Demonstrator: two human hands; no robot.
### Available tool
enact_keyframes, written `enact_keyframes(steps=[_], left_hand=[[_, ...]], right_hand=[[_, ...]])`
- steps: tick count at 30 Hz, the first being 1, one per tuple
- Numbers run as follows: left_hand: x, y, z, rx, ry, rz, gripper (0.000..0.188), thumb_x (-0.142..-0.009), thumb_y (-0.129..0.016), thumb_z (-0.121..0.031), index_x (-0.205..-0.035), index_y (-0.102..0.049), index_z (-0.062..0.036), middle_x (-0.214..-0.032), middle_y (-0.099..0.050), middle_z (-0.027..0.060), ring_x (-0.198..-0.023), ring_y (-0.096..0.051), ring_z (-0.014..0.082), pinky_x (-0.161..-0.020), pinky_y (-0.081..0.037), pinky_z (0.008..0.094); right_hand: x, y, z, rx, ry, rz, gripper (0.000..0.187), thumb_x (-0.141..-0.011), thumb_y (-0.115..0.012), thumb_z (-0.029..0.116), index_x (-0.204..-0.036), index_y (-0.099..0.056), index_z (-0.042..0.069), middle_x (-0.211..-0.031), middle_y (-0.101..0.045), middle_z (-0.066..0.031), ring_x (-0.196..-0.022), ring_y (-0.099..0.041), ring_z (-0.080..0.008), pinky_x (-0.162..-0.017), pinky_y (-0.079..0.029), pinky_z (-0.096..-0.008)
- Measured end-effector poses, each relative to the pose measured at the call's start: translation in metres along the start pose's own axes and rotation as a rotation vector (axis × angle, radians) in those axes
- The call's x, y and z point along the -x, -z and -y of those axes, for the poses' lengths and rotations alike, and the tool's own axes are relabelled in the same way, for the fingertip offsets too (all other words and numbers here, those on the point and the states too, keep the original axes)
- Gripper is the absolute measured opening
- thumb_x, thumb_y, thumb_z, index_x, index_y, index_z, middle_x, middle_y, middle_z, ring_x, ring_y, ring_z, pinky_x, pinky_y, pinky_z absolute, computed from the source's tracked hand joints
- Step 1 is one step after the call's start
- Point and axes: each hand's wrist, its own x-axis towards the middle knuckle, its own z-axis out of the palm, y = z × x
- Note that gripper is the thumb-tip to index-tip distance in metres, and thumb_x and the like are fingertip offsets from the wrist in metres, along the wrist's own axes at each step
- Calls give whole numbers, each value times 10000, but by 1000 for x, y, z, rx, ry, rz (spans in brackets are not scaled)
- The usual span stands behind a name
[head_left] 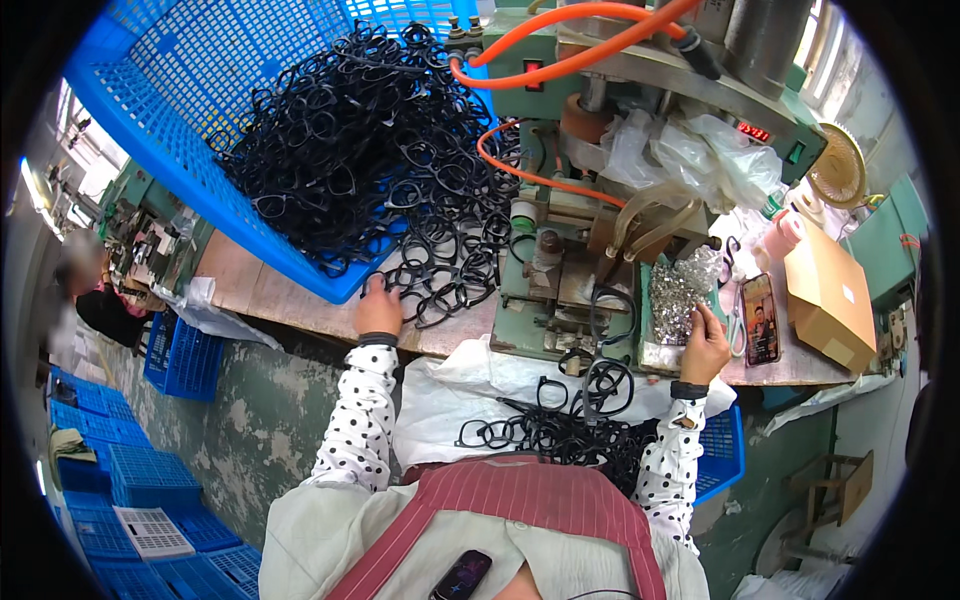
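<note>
While I am watching from the head camera, my left hand (378, 310) is resting at the lip of the tipped blue crate (190, 150), fingers curled down onto the black frames (400, 170) spilling out over the bench (270, 295); I cannot tell whether they are gripping one. My right hand (706, 345) is reaching into the tray of small metal parts (678, 300) beside the green press (560, 260), fingertips bunched together, though what they are pinching is too small to make out. More frames (570, 430) are lying heaped on white sheet (450, 385) in my lap. A phone (760, 320) is sitting just beside the tray, next to a cardboard box (830, 295).
</note>
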Motion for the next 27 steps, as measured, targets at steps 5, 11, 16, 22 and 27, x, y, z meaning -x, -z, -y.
enact_keyframes(steps=[5, 11, 16, 22, 27], left_hand=[[-17, -30, 33, 164, -115, -75, 224, -891, -633, -311, -999, -607, -117, -813, -689, 171, -761, -660, 387, -661, -501, 486], [-11, 13, -15, 858, -4, -51, 256, -1010, -508, -299, -1007, -567, -51, -808, -674, 74, -639, -637, 170, -582, -496, 316], [-15, 18, -35, 1098, -135, -163, 195, -1009, -520, -194, -1118, -486, -36, -879, -630, 47, -746, -570, 88, -613, -473, 239], [23, 65, -104, 1125, -340, -128, 290, -993, -539, -143, -1225, -551, 31, -1015, -679, 82, -843, -615, 116, -739, -502, 243], [47, 105, -150, 942, -671, -160, 202, -948, -605, -127, -1105, -622, -1, -917, -658, 111, -750, -613, 212, -690, -477, 290]], right_hand=[[1, 0, -9, 147, 50, -59, 114, -928, -606, 118, -1000, -667, 54, -878, -707, -132, -739, -692, -276, -650, -525, -359], [-1, -3, -11, 260, 38, 34, 65, -937, -575, 107, -995, -605, 102, -790, -695, -117, -637, -680, -277, -574, -509, -399], [-5, -5, 0, 201, 126, 91, 72, -961, -539, 91, -1009, -591, 76, -759, -682, -124, -638, -684, -266, -558, -504, -384], [-5, -6, 15, 258, 133, 45, 83, -911, -582, 49, -970, -630, 84, -778, -678, -100, -707, -663, -255, -622, -499, -374], [-1, -14, 52, 60, 249, 18, 181, -775, -699, 17, -927, -704, 114, -822, -674, -78, -797, -611, -233, -714, -488, -339]])
